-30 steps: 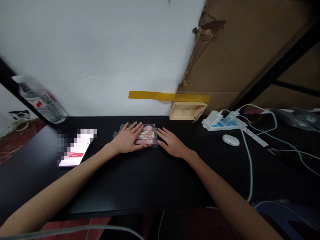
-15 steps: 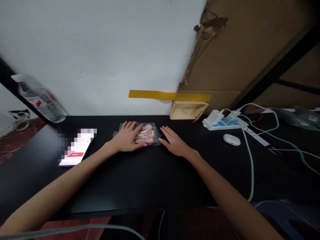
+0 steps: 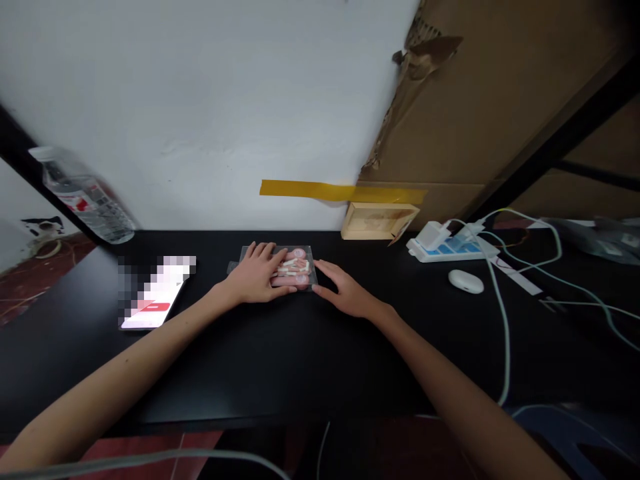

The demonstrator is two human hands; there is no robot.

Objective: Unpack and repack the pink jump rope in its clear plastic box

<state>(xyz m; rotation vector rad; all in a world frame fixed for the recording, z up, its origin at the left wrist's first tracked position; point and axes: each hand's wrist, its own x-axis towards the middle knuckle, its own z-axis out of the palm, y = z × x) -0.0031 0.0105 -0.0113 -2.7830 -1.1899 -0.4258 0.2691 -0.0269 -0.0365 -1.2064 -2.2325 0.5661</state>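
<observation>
A flat clear plastic pack point(image 3: 294, 268) with pink and white pieces inside lies on the black table. Pink round shapes show along its upper and lower sides, with several small whitish pieces between them; I cannot make out their kind. Spread over the pack's left part, my left hand point(image 3: 255, 273) rests flat with its fingers apart and hides that end. My right hand point(image 3: 345, 288) is at the pack's right edge, thumb and fingers apart, the fingertips touching or very close to the plastic. Neither hand is closed around anything.
A lit phone point(image 3: 159, 293) lies left of my left arm. A plastic bottle point(image 3: 87, 200) stands at the far left. Behind to the right are a small wooden frame point(image 3: 375, 220), a power strip point(image 3: 445, 248) with cables, and a white earbud case point(image 3: 466, 281).
My right hand has moved slightly left, up to the pack's right edge, where a clear flap stuck out before. My left hand stays on the pack. The view has shifted a little.
</observation>
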